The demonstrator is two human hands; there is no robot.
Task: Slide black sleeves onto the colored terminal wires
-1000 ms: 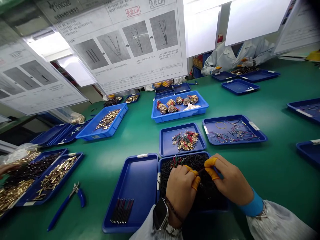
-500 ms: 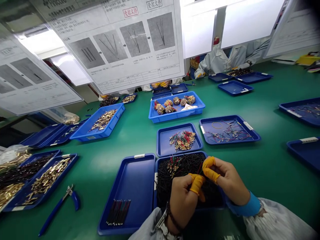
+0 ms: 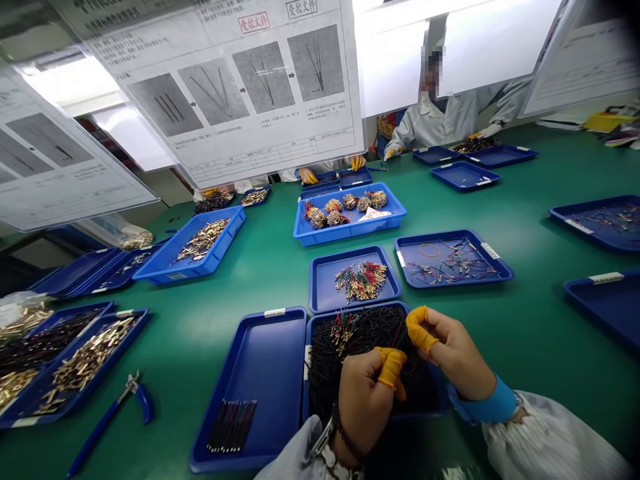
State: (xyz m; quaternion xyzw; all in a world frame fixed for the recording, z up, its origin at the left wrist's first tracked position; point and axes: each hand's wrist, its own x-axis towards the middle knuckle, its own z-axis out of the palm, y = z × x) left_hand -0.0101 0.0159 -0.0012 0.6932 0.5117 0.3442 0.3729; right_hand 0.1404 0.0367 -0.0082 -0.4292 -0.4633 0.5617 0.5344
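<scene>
Green bench: both hands, left and right, pinch wires over a wire-filled tray.

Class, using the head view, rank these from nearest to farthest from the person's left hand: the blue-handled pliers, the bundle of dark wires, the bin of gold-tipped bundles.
From the left hand:
1. Bundle of dark wires, just left.
2. Blue-handled pliers, far left.
3. Bin of gold-tipped bundles, across the table.

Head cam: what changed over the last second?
The left hand drew back toward the person, fingertips still pinched, and the right hand followed slightly left; both stay over the tray of black wires. What they pinch is too small to tell. The camera tipped a little, so the table shifted in frame. The bundle in the left tray and the cutters lie as before.
</scene>
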